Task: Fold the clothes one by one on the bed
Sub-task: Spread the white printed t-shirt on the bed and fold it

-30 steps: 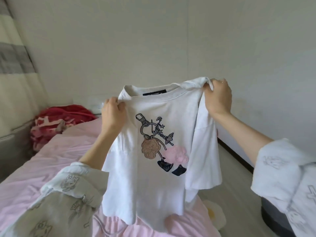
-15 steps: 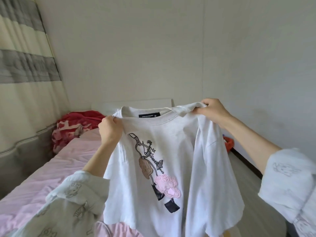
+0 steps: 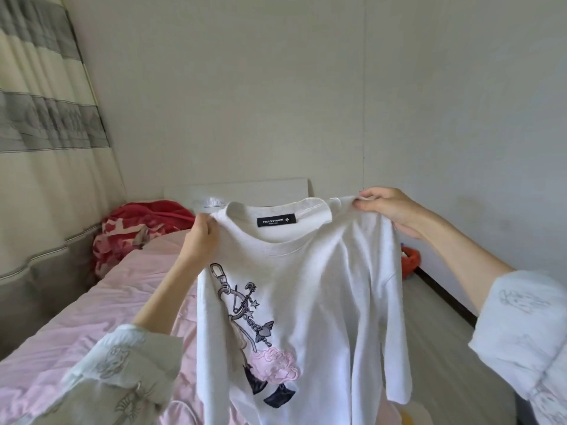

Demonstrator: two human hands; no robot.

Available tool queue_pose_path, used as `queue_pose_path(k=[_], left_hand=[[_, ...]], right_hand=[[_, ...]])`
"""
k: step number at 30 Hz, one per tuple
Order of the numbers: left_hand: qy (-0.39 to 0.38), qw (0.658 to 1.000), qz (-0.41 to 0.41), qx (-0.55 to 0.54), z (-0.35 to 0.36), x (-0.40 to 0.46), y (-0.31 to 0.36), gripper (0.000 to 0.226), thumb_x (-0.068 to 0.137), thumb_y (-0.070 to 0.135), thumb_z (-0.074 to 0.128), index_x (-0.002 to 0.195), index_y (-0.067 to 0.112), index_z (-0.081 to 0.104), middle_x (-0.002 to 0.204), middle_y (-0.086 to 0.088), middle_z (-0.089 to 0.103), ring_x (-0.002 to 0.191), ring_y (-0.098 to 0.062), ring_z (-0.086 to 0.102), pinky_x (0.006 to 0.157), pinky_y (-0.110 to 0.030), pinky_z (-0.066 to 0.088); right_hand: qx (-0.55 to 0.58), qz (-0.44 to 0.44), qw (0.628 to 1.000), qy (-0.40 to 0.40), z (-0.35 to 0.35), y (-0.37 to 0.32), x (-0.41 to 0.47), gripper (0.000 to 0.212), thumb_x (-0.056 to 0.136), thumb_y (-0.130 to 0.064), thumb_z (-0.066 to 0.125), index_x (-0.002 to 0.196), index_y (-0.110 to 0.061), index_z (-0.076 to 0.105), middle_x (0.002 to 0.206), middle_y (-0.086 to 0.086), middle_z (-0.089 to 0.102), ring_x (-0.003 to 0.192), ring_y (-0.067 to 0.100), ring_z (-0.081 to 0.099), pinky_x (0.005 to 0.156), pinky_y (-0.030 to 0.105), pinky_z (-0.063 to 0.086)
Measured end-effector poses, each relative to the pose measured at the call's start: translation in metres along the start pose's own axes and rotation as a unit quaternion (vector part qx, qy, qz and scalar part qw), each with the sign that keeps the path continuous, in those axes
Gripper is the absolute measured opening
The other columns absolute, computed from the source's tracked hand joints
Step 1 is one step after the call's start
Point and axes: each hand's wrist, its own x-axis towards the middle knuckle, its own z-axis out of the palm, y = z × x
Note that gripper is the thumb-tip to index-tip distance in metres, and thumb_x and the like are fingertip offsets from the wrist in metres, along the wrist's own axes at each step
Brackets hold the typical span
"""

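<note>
While the left hand [image 3: 201, 240] grips one shoulder of the white T-shirt [image 3: 310, 302], fingers curled round the cloth, the shirt hangs in the air above the near end of the pink bed [image 3: 101, 314], printed front toward the person. Its long axis runs straight down from the collar; the bed lies below and to the left, so the left hand is nearer the spot where it would be laid flat. A black neck label [image 3: 276, 220] reads roughly "FOCUS STORM"; the smaller line is illegible. At the other shoulder, the right hand [image 3: 389, 208] pinches the seam.
</note>
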Motion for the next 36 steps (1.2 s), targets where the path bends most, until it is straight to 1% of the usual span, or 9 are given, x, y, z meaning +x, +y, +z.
queue_pose_path(k=[3, 5, 11, 16, 18, 23, 26, 32, 36], left_hand=[[-0.046, 0.995, 0.071, 0.049, -0.003, -0.004, 0.004, 0.035, 0.097, 0.026, 0.048, 0.125, 0.005, 0.042, 0.096, -0.009, 0.054, 0.084, -0.024, 0.052, 0.069, -0.031, 0.037], [-0.055, 0.991, 0.088, 0.082, -0.003, -0.004, 0.005, 0.035, 0.096, 0.023, 0.051, 0.124, 0.005, 0.045, 0.095, -0.012, 0.058, 0.084, -0.027, 0.056, 0.067, -0.031, 0.04], [0.086, 0.975, 0.177, 0.106, -0.005, -0.005, -0.002, 0.026, 0.098, 0.02, 0.045, 0.079, 0.004, 0.051, 0.073, -0.009, 0.052, 0.073, -0.033, 0.053, 0.063, -0.031, 0.028], [0.181, 0.966, 0.125, 0.136, -0.013, -0.008, 0.014, 0.04, 0.099, 0.04, 0.035, 0.09, 0.006, 0.055, 0.092, -0.015, 0.054, 0.078, -0.034, 0.05, 0.063, -0.036, 0.034], [0.207, 0.966, 0.107, 0.116, -0.015, -0.008, 0.023, 0.043, 0.099, 0.044, 0.034, 0.075, 0.011, 0.045, 0.082, -0.017, 0.058, 0.074, -0.038, 0.052, 0.061, -0.036, 0.035], [0.226, 0.972, 0.063, -0.014, -0.024, -0.006, 0.04, 0.053, 0.097, 0.044, 0.041, 0.057, 0.015, 0.024, 0.057, -0.012, 0.037, 0.064, -0.029, 0.033, 0.06, -0.034, 0.029], [0.247, 0.967, 0.056, 0.006, -0.034, -0.004, 0.043, 0.058, 0.093, 0.053, 0.044, 0.057, 0.013, 0.022, 0.052, -0.003, 0.032, 0.061, -0.029, 0.03, 0.058, -0.034, 0.029], [0.311, 0.945, 0.074, 0.067, -0.051, 0.004, 0.051, 0.059, 0.091, 0.057, 0.042, 0.058, 0.01, 0.029, 0.056, -0.008, 0.044, 0.061, -0.036, 0.041, 0.061, -0.035, 0.033], [0.304, 0.943, 0.115, 0.066, -0.054, 0.016, 0.037, 0.051, 0.095, 0.054, 0.038, 0.066, 0.011, 0.036, 0.063, -0.012, 0.049, 0.063, -0.036, 0.042, 0.061, -0.037, 0.033]], right_hand=[[-0.093, -0.027, 0.993, 0.072, 0.003, 0.005, 0.003, 0.03, 0.088, -0.023, 0.062, 0.065, -0.004, 0.052, 0.065, 0.005, 0.037, 0.063, 0.015, 0.037, 0.057, 0.027, 0.025], [-0.148, -0.011, 0.986, 0.078, 0.005, 0.007, 0.004, 0.043, 0.089, -0.023, 0.059, 0.057, -0.015, 0.032, 0.057, 0.0, 0.023, 0.053, 0.015, 0.023, 0.051, 0.03, 0.014], [-0.166, -0.065, 0.978, 0.108, 0.005, 0.002, 0.006, 0.037, 0.093, -0.018, 0.054, 0.06, -0.011, 0.038, 0.058, 0.0, 0.026, 0.057, 0.016, 0.026, 0.051, 0.027, 0.017], [-0.092, -0.092, 0.96, 0.247, 0.009, -0.009, 0.006, 0.038, 0.093, -0.02, 0.05, 0.058, -0.009, 0.041, 0.058, 0.004, 0.029, 0.066, 0.021, 0.031, 0.052, 0.028, 0.021], [-0.067, -0.092, 0.949, 0.292, 0.016, -0.016, 0.007, 0.041, 0.095, -0.021, 0.046, 0.057, -0.018, 0.03, 0.056, 0.001, 0.03, 0.066, 0.022, 0.032, 0.051, 0.027, 0.023], [-0.165, -0.149, 0.899, 0.377, 0.022, -0.026, 0.001, 0.033, 0.101, -0.029, 0.035, 0.089, -0.005, 0.053, 0.065, 0.011, 0.049, 0.066, 0.031, 0.04, 0.06, 0.034, 0.027], [-0.236, -0.167, 0.865, 0.409, 0.016, -0.034, -0.002, 0.041, 0.1, -0.037, 0.037, 0.079, -0.005, 0.048, 0.067, 0.023, 0.054, 0.062, 0.033, 0.037, 0.059, 0.034, 0.023], [-0.293, -0.182, 0.83, 0.437, 0.015, -0.048, 0.0, 0.057, 0.096, -0.046, 0.045, 0.055, -0.016, 0.019, 0.046, 0.004, 0.023, 0.055, 0.034, 0.031, 0.052, 0.033, 0.011], [-0.306, -0.225, 0.811, 0.445, 0.022, -0.045, 0.005, 0.061, 0.089, -0.046, 0.055, 0.051, -0.018, 0.017, 0.043, -0.003, 0.013, 0.047, 0.029, 0.027, 0.046, 0.026, 0.004]])
